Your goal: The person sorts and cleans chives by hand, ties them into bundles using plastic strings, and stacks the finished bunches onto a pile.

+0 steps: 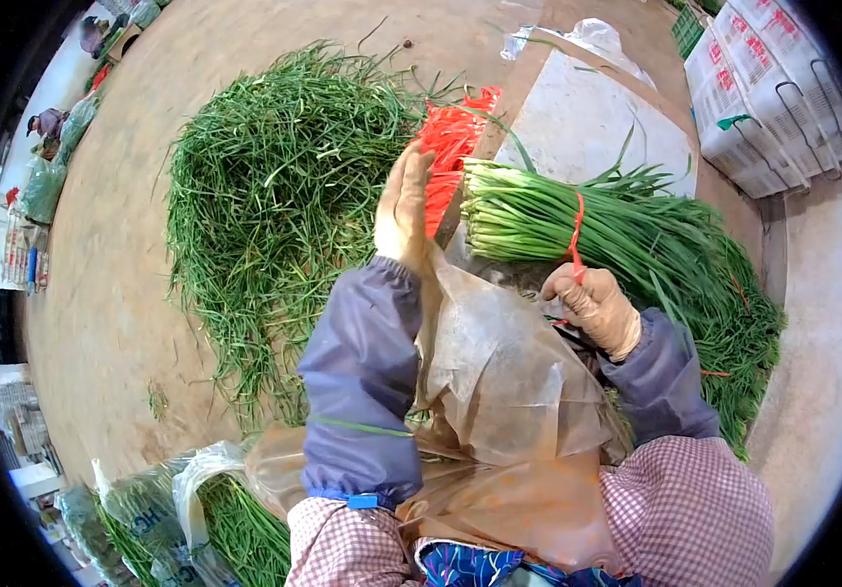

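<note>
A thick bundle of green stalks lies on its side at the right of centre, its pale cut ends facing left. A red tie runs round it. My right hand, in a tan glove, is closed on the lower end of this tie, just below the bundle. My left hand, also gloved, is raised flat with its fingers stretched, left of the cut ends and holding nothing. Beside it lies a pile of red ties. A cloudy plastic apron hangs between my arms.
A large heap of loose green stalks covers the floor at left. A pale board lies behind the bundle. White crates stand at upper right, bagged greens at lower left. Other people are at the far left.
</note>
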`<act>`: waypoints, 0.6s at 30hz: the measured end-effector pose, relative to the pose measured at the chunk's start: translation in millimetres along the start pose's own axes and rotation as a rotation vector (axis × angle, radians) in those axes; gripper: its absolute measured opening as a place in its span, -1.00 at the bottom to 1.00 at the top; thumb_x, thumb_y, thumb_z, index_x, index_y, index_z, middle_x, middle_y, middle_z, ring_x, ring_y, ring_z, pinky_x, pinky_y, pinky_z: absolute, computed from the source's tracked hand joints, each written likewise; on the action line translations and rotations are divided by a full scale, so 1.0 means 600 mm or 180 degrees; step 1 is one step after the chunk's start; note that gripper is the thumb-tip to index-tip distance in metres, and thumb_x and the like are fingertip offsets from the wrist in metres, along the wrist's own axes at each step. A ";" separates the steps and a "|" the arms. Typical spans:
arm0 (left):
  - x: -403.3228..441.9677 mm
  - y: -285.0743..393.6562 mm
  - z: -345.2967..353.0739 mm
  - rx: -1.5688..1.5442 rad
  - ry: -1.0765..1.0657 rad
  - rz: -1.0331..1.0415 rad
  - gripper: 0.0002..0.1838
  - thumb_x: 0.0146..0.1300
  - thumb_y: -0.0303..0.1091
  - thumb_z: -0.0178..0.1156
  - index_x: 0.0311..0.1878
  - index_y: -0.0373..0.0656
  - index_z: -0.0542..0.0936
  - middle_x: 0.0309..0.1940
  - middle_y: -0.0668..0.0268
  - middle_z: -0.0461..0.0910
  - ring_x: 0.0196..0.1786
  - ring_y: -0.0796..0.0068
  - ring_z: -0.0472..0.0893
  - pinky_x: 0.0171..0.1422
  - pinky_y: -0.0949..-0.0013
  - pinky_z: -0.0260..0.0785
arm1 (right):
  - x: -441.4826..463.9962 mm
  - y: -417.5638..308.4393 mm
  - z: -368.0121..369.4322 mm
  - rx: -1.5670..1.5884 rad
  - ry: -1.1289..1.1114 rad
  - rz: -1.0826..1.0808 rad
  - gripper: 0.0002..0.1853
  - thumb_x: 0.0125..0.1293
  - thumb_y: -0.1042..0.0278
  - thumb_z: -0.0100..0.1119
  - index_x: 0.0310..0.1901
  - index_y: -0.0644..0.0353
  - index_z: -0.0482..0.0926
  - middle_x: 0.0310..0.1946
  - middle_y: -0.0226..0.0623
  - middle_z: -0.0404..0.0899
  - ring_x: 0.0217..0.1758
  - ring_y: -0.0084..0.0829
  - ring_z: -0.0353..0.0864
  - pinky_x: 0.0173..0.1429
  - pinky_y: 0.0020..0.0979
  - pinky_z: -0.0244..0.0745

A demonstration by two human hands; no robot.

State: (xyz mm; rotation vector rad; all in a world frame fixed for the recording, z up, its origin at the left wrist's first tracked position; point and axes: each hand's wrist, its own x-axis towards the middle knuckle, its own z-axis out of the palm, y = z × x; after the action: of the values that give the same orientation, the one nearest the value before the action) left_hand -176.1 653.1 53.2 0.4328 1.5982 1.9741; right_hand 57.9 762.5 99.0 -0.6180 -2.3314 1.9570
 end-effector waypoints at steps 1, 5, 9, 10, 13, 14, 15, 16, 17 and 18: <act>-0.004 0.004 -0.019 0.0131 -0.0139 -0.0002 -0.33 0.41 0.18 -0.06 0.34 -0.17 0.35 0.23 0.12 0.45 0.26 0.34 0.43 0.36 0.26 0.19 | -0.003 -0.002 -0.006 0.0156 0.0014 0.0109 -0.57 0.47 -0.02 0.01 -0.28 0.26 0.57 -0.59 -0.51 0.35 -0.50 -0.64 0.29 -0.37 -0.55 0.24; -0.041 0.018 -0.012 0.0294 -0.0374 -0.0257 -0.71 0.36 -0.33 0.20 0.03 -0.32 0.57 -0.16 0.28 0.65 -0.11 0.55 0.59 0.05 0.47 0.42 | -0.006 -0.001 -0.008 0.0436 0.0105 0.0165 -0.59 0.47 -0.01 0.01 -0.28 0.22 0.57 -0.64 -0.61 0.26 -0.57 -0.72 0.16 -0.46 -0.61 0.07; -0.044 0.033 0.006 0.0593 -0.0505 -0.0107 -0.74 0.28 -0.37 0.29 -0.04 -0.30 0.61 -0.25 0.33 0.67 -0.21 0.60 0.60 -0.03 0.51 0.44 | -0.012 0.002 0.002 0.0635 0.0062 0.0166 -0.62 0.47 0.02 0.02 -0.23 0.20 0.59 -0.65 -0.63 0.25 -0.56 -0.73 0.18 -0.45 -0.61 0.08; -0.042 0.034 0.006 0.0632 -0.0529 -0.0075 -0.76 0.26 -0.38 0.30 -0.07 -0.30 0.62 -0.26 0.34 0.67 -0.21 0.61 0.60 -0.04 0.51 0.44 | -0.014 0.004 0.000 0.0605 0.0117 0.0117 -0.62 0.47 0.02 0.02 -0.24 0.21 0.58 -0.65 -0.62 0.26 -0.57 -0.73 0.18 -0.46 -0.61 0.08; -0.042 0.042 0.004 0.1033 -0.0500 0.0213 -0.80 0.24 -0.41 0.32 -0.13 -0.32 0.63 -0.27 0.36 0.66 -0.22 0.65 0.59 -0.05 0.53 0.44 | -0.017 0.011 -0.008 0.0613 0.0299 -0.0011 -0.60 0.47 0.01 0.01 -0.25 0.23 0.57 -0.68 -0.62 0.26 -0.61 -0.72 0.17 -0.49 -0.61 0.08; -0.043 0.046 0.003 0.1210 -0.0471 0.0348 -0.81 0.23 -0.42 0.33 -0.16 -0.32 0.63 -0.27 0.37 0.66 -0.21 0.66 0.59 -0.05 0.54 0.44 | -0.015 0.015 -0.010 0.0666 0.0373 -0.0053 -0.59 0.48 0.00 0.00 -0.26 0.24 0.56 -0.70 -0.61 0.25 -0.64 -0.72 0.16 -0.51 -0.61 0.07; -0.043 0.047 0.003 0.1254 -0.0497 0.0584 -0.87 0.18 -0.49 0.32 -0.20 -0.25 0.65 -0.32 0.35 0.66 -0.24 0.54 0.61 -0.10 0.47 0.46 | -0.013 0.018 -0.012 0.0718 0.0445 -0.0093 -0.57 0.48 -0.02 -0.01 -0.27 0.25 0.56 -0.72 -0.60 0.24 -0.66 -0.72 0.15 -0.53 -0.62 0.07; -0.042 0.051 0.003 0.1810 -0.0544 0.1178 -0.87 0.16 -0.51 0.31 -0.20 -0.22 0.65 -0.33 0.33 0.64 -0.26 0.47 0.61 -0.12 0.43 0.46 | -0.009 0.019 -0.015 0.0834 0.0507 -0.0099 -0.55 0.48 -0.03 -0.03 -0.27 0.26 0.55 -0.75 -0.59 0.23 -0.69 -0.72 0.14 -0.56 -0.61 0.06; -0.040 0.058 0.002 0.2360 -0.0585 0.1778 -0.86 0.14 -0.53 0.30 -0.21 -0.19 0.66 -0.35 0.31 0.63 -0.27 0.41 0.61 -0.14 0.39 0.46 | -0.004 0.021 -0.019 0.0948 0.0568 -0.0107 -0.53 0.48 -0.05 -0.05 -0.28 0.26 0.54 -0.77 -0.58 0.22 -0.72 -0.71 0.13 -0.59 -0.60 0.06; -0.038 0.067 0.001 0.2905 -0.0618 0.2385 -0.85 0.12 -0.54 0.29 -0.21 -0.16 0.66 -0.37 0.29 0.62 -0.28 0.34 0.61 -0.16 0.35 0.46 | 0.000 0.023 -0.022 0.1062 0.0627 -0.0116 -0.51 0.49 -0.07 -0.07 -0.29 0.27 0.54 -0.80 -0.58 0.20 -0.75 -0.71 0.11 -0.62 -0.60 0.05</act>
State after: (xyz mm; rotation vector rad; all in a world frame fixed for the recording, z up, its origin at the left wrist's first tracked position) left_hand -166.6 634.1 94.5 1.7145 2.3466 1.4084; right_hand 65.3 776.4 88.4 -0.6960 -1.8358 2.0937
